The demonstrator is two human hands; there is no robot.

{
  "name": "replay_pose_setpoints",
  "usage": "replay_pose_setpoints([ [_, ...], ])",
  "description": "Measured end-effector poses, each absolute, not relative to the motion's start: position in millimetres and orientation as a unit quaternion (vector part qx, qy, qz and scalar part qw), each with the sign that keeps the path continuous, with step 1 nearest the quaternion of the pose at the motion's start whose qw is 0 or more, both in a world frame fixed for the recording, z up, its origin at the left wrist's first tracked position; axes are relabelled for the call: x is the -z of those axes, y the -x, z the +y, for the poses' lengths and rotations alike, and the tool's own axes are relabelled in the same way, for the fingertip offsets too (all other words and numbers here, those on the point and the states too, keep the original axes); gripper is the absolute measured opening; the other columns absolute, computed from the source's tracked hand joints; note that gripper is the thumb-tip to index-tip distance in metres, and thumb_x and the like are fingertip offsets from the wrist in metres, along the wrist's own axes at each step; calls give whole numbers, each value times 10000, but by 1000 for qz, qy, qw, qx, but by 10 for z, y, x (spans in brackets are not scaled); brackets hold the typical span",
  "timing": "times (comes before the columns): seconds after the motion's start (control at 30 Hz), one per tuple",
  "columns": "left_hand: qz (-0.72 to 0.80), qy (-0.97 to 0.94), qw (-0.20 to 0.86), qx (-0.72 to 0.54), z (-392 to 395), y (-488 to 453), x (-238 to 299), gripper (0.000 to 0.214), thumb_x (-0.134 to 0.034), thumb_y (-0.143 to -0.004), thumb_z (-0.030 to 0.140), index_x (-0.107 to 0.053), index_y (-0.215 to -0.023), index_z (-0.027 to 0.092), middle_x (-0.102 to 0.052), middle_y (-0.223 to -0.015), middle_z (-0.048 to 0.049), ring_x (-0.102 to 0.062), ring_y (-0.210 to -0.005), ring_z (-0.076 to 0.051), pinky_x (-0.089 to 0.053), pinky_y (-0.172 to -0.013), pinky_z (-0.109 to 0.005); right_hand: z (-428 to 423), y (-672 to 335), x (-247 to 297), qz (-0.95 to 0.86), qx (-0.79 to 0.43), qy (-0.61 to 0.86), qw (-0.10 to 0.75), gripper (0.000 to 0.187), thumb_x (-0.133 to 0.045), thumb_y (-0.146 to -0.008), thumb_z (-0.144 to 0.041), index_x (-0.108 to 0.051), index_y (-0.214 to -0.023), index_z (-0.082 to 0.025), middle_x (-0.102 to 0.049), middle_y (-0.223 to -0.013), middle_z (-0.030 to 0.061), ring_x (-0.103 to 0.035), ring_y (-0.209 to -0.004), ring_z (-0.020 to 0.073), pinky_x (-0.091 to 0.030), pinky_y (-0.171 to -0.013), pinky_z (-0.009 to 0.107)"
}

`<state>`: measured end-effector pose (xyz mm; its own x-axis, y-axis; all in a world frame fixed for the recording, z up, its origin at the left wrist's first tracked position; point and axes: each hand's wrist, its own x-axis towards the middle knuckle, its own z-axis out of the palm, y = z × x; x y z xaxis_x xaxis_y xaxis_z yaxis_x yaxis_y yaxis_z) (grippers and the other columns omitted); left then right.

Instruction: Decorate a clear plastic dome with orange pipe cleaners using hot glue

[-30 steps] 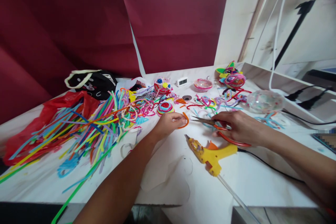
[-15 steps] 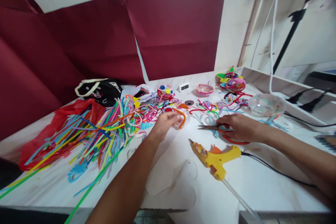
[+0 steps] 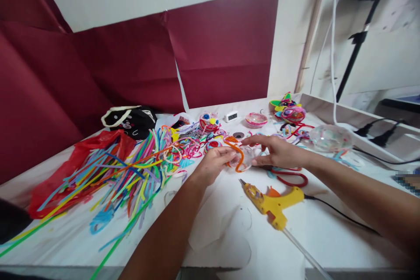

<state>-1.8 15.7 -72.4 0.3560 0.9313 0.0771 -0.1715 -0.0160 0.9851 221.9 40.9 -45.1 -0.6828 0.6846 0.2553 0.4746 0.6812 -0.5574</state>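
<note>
Bare hands (image 3: 280,152), slim bare wrists (image 3: 306,159), bare forearms (image 3: 351,186)

The glue gun (image 3: 274,203) lies right of the lower middle, in front of the scissors (image 3: 290,173). At the left, pipe cleaners (image 3: 141,170) lie partly on a plastic bag (image 3: 110,138), before a cloth bag (image 3: 134,123).

Fuzzy orange pipe cleaner (image 3: 242,155), bent into a wavy curve, held by the left hand (image 3: 215,162), red-handled scissors (image 3: 290,173) laid to the right.
</note>
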Motion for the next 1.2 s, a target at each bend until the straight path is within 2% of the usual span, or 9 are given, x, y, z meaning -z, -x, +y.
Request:
replay_pose_setpoints([
  [0.1,335,-555,623,-438,131,5,712,222,-734,-674,309,-673,-720,100,-616,-706,-29,-534,-665,-99,-379,-673,-243,456,-2198,464,-887,-283,292,218,519,-673,-730,-424,-558,-1174,-181,-626,-1104,77,-585,-989,210,-460,-867,352],
  [0.2,329,-541,642,-432,108,-9,693,229,-754,-653,304,-683,-724,99,-630,-717,-41,-545,-667,-105,-393,-674,-247,468,-2196,483,-868,-364,266,207,457,-684,-726,-408,-570,-1095,-164,-605,-959,43,-574,-882,168,-478,-784,303],
  [0.47,273,-493,692,-451,113,-35,685,256,-736,-694,347,-714,-789,111,-667,-729,-56,-580,-685,-116,-442,-707,-253,427,-2199,465,-808,-488,256,210,403,-720,-703,-331,-551,-1027,-162,-517,-833,-11,-518,-777,122,-449,-687,253],
  [0.6,279,-491,683,-463,132,-30,718,263,-710,-721,360,-721,-823,117,-690,-794,-68,-600,-745,-132,-440,-776,-276,409,-2216,427,-799,-502,251,216,364,-705,-721,-292,-541,-1014,-151,-549,-857,4,-528,-782,122,-438,-691,253],
  [0.77,346,-567,599,-447,148,-4,737,287,-701,-710,374,-718,-840,119,-687,-863,-70,-589,-831,-162,-421,-789,-283,432,-2258,424,-798,-504,253,212,388,-694,-729,-311,-536,-1054,-169,-566,-901,12,-549,-818,136,-454,-733,278],
  [0.9,382,-605,536,-447,157,8,735,281,-709,-684,375,-718,-819,129,-667,-943,-64,-547,-734,-114,-389,-617,-219,447,-2270,432,-806,-491,254,212,403,-701,-722,-315,-537,-1058,-166,-558,-897,13,-549,-827,140,-458,-733,279],
  [1.0,397,-594,546,-437,146,1,725,289,-708,-682,392,-709,-823,140,-660,-943,-65,-510,-649,-86,-339,-507,-199,447,-2261,445,-810,-483,253,216,419,-705,-716,-304,-535,-1070,-159,-566,-913,18,-553,-851,147,-459,-756,286],
  [1.1,392,-561,591,-428,119,-14,705,318,-723,-665,401,-695,-841,138,-658,-923,-79,-562,-742,-132,-406,-542,-214,463,-2245,482,-814,-478,246,220,413,-699,-722,-306,-533,-1068,-153,-585,-964,34,-566,-899,162,-462,-805,310],
  [1.2,382,-537,621,-425,103,-27,695,307,-728,-665,388,-680,-808,121,-653,-835,-73,-578,-738,-140,-441,-578,-232,502,-2241,535,-824,-465,239,219,423,-683,-742,-330,-527,-1093,-154,-594,-1048,63,-575,-963,187,-464,-843,339],
])
